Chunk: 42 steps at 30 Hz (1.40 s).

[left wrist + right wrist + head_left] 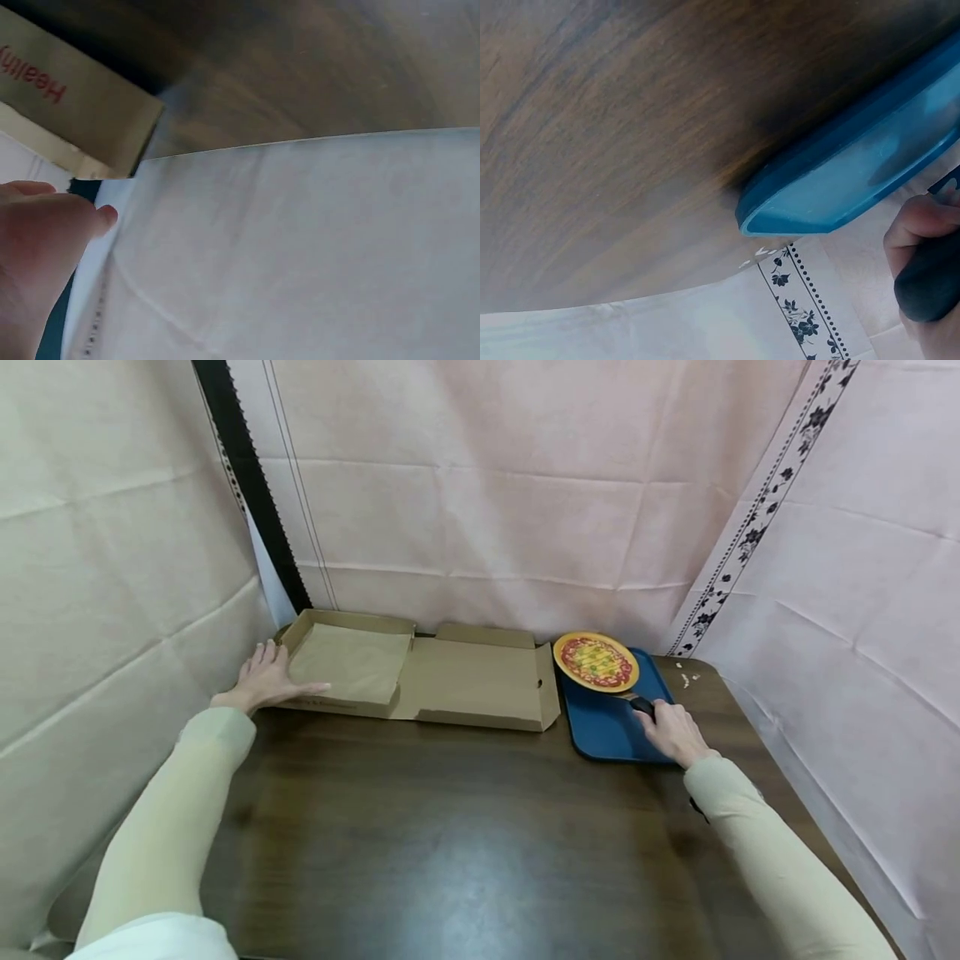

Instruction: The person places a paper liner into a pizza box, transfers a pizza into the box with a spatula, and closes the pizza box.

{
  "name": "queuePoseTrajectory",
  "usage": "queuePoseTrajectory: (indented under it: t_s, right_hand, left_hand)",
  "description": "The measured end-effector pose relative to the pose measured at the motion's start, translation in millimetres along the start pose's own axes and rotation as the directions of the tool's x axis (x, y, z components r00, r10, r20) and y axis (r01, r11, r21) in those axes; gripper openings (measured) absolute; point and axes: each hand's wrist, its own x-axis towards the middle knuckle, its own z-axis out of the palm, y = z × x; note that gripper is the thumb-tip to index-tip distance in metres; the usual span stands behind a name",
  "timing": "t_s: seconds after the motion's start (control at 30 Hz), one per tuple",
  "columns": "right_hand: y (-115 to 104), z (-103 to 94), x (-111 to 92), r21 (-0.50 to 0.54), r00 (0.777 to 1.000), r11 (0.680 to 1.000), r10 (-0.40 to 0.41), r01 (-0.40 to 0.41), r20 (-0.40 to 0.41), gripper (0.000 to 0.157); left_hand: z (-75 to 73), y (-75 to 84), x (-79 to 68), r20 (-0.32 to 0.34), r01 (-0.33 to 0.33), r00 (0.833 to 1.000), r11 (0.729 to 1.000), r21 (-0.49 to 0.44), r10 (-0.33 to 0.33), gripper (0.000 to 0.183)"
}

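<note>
My right hand (672, 732) grips the black handle of a spatula (642, 705), whose blade is hidden beneath a round pizza (597, 662). The pizza, yellow-rimmed with red and yellow topping, is over the far left part of a blue tray (611, 743); whether it is clear of the tray I cannot tell. In the right wrist view, fingers curl round the dark handle (928, 281). My left hand (264, 681), fingers spread, is at the left side of an opened cardboard pizza box (480, 681). Light brown paper (351, 662) lines the box's left half.
The box lid lies flat to the right, its flap close to the tray. Small pale scraps (686, 679) lie on the wooden table (420, 827) beyond the tray's right side. Cloth curtains (480, 527) surround the table at the back and sides.
</note>
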Motion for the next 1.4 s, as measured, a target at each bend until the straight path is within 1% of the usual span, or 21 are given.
queuePoseTrajectory:
  t_s: [0.1,0.3,0.47,0.6,0.7,0.8,0.9,1.07,1.27,1.4]
  right_hand:
    - [0,-1.0,0,-0.002,1.0,1.0,-0.002,0.002,-0.013,0.035]
    - [-1,-1.1,-2,-0.001,1.0,1.0,0.011,-0.011,-0.008,0.035]
    - [-3,1.0,-1,-0.002,1.0,1.0,0.01,-0.01,-0.008,0.036]
    - [-4,-0.5,-1,-0.008,1.0,1.0,0.007,-0.007,-0.017,0.035]
    - [-5,-1.5,-1,-0.016,1.0,1.0,0.003,-0.003,-0.029,0.035]
    - [-5,-1.4,-1,-0.016,0.999,1.0,0.001,-0.001,-0.033,0.035]
    - [-5,-0.8,-3,-0.009,1.0,1.0,0.006,-0.006,-0.024,0.035]
    - [-4,1.1,-4,-0.004,1.0,1.0,0.015,-0.015,-0.016,0.037]
    - [-6,4.3,-5,0.006,1.0,1.0,0.003,-0.003,-0.013,0.035]
    - [-9,4.3,-4,0.002,0.999,1.0,-0.015,0.015,-0.034,0.035]
  left_hand:
    - [1.6,-6.5,0.7,0.02,0.014,1.0,1.0,-0.012,-0.014,0.127]
    - [4.7,-11.6,3.8,0.06,0.024,0.998,0.998,-0.065,-0.02,0.13]
    - [5.5,-19.0,3.2,0.09,0.046,0.995,0.998,-0.046,-0.042,0.131]
    - [6.1,-22.0,3.4,0.077,0.03,0.997,0.999,-0.029,-0.028,0.131]
    - [6.7,-22.7,4.3,0.051,0.015,0.999,1.0,-0.027,-0.014,0.13]
    - [8.4,-21.8,5.4,0.038,0.01,0.999,0.999,-0.044,-0.009,0.131]
    - [11.5,-19.2,6.7,0.041,0.002,0.999,0.999,-0.052,0.0,0.132]
    - [13.5,-10.9,8.0,0.052,-0.002,0.999,1.0,-0.031,0.003,0.132]
    - [14.0,-3.6,4.2,0.078,0.011,0.997,1.0,-0.028,-0.009,0.132]
    - [15.4,-0.8,1.5,0.075,0.009,0.997,1.0,-0.026,-0.007,0.131]
